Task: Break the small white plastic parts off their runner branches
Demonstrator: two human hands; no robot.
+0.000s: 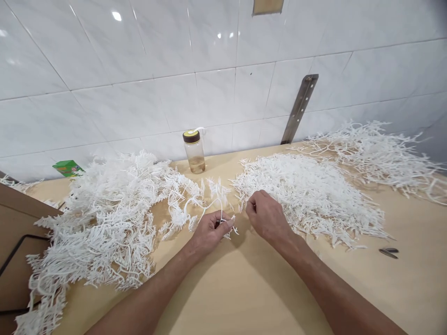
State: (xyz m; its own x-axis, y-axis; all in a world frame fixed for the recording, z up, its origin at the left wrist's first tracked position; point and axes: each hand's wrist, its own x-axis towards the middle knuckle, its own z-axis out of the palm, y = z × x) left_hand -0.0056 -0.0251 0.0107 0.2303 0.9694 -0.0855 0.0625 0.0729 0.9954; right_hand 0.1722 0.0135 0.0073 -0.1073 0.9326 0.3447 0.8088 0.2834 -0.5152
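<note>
My left hand is closed in a pinch on a small white plastic sprue piece at the middle of the wooden table. My right hand is curled just to its right, at the near edge of a flat heap of white plastic pieces; I cannot make out what its fingers hold. A big tangled pile of white plastic sprues lies to the left of my left hand.
A clear bottle with a brown lid stands against the tiled wall. Another white heap lies at the far right. A dark small tool rests right of centre. A green packet and a brown box with a black cable are at left.
</note>
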